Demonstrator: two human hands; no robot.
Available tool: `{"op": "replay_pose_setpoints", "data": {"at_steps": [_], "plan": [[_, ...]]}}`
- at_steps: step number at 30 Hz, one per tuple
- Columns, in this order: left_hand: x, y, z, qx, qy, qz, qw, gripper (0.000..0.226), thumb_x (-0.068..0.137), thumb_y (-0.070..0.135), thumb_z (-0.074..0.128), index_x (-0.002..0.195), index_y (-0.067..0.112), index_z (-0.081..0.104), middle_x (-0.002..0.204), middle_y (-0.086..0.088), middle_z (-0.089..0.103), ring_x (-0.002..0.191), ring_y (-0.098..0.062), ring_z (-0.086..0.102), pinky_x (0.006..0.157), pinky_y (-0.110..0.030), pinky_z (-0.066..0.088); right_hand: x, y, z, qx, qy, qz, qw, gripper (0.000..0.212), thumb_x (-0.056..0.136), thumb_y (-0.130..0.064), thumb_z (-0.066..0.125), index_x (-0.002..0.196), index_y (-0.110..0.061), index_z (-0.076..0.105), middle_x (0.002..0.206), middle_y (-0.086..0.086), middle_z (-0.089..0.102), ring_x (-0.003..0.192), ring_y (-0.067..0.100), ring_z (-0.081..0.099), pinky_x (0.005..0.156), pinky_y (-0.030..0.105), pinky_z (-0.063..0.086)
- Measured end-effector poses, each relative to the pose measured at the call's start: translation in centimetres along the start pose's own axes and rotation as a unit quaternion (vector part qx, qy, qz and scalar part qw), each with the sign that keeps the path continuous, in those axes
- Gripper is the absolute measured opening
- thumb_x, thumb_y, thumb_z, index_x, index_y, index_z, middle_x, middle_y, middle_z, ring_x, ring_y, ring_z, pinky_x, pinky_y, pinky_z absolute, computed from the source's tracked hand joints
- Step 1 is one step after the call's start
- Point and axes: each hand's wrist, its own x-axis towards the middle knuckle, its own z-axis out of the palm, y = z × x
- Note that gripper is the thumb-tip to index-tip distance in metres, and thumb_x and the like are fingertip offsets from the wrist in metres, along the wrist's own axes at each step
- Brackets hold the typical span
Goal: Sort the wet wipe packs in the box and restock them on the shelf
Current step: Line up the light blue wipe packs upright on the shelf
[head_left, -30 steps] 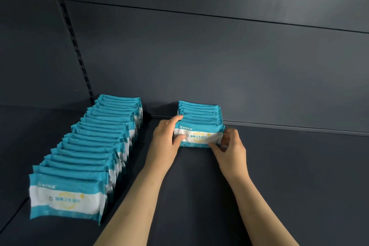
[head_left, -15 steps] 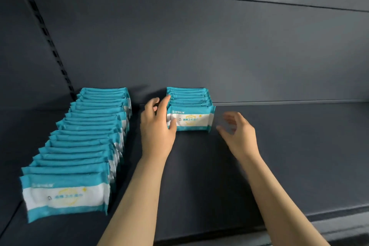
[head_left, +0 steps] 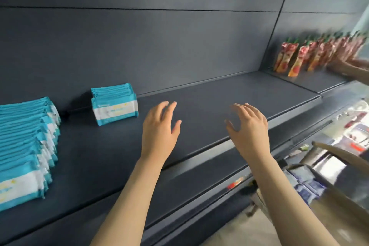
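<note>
The left hand (head_left: 159,127) and right hand (head_left: 249,129) hover over the dark grey metal shelf (head_left: 219,94), fingers spread loose, holding nothing. Left of them, the short row of teal-and-white plastic wet wipe packs (head_left: 114,106) backs against the rear panel (head_left: 179,46), likely so it fills forward; a longer row (head_left: 26,146) lies beyond. Bare shelf opens rightward to the front lip. The blurred brown box (head_left: 343,211) below the right hand probably holds more.

On the shelf (head_left: 219,94), the long row of packs (head_left: 26,146) lies at my left, the short row (head_left: 114,104) to its right against the back panel (head_left: 179,46); pouches (head_left: 299,56) stand far right.
</note>
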Motion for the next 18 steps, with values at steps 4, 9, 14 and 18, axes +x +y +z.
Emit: {"op": "replay_pose_setpoints", "data": {"at_steps": [4, 9, 14, 18], "plan": [[-3.5, 8.1, 3.1, -0.049, -0.045, 0.041, 0.997, 0.047, 0.090, 0.019, 0.068, 0.133, 0.006, 0.056, 0.131, -0.014, 0.055, 0.120, -0.032, 0.053, 0.096, -0.044, 0.047, -5.8, 7.4, -6.0, -0.053, -0.016, 0.070, 0.996, 0.044, 0.092, -0.032, 0.065, 0.134, -0.020, 0.058, 0.139, 0.000, 0.057, 0.140, 0.023, 0.038, 0.117, 0.045, 0.024], [-10.2, 19.0, 6.2, -0.088, -0.103, 0.082, 0.987, 0.047, 0.090, 0.021, 0.068, 0.133, 0.006, 0.056, 0.132, -0.013, 0.056, 0.120, -0.031, 0.053, 0.097, -0.043, 0.048, -15.7, 16.4, -13.5, -0.092, -0.048, 0.162, 0.981, 0.045, 0.095, -0.036, 0.061, 0.139, -0.026, 0.053, 0.146, -0.004, 0.051, 0.143, 0.023, 0.034, 0.120, 0.045, 0.019], [-17.0, 28.5, 9.5, -0.125, -0.191, 0.119, 0.966, 0.048, 0.090, 0.020, 0.067, 0.135, 0.007, 0.055, 0.134, -0.013, 0.055, 0.122, -0.032, 0.051, 0.099, -0.045, 0.045, -25.7, 24.1, -19.4, -0.140, -0.063, 0.244, 0.958, 0.047, 0.092, -0.032, 0.065, 0.137, -0.025, 0.055, 0.143, -0.003, 0.055, 0.140, 0.023, 0.039, 0.117, 0.043, 0.026], [-21.5, 34.7, 12.7, -0.142, -0.268, 0.142, 0.942, 0.049, 0.093, 0.025, 0.064, 0.138, 0.009, 0.052, 0.138, -0.010, 0.052, 0.127, -0.029, 0.047, 0.105, -0.041, 0.040, -32.8, 29.1, -23.1, -0.150, -0.057, 0.330, 0.930, 0.049, 0.091, -0.031, 0.066, 0.138, -0.022, 0.054, 0.141, -0.002, 0.056, 0.137, 0.024, 0.043, 0.114, 0.043, 0.031]]}}
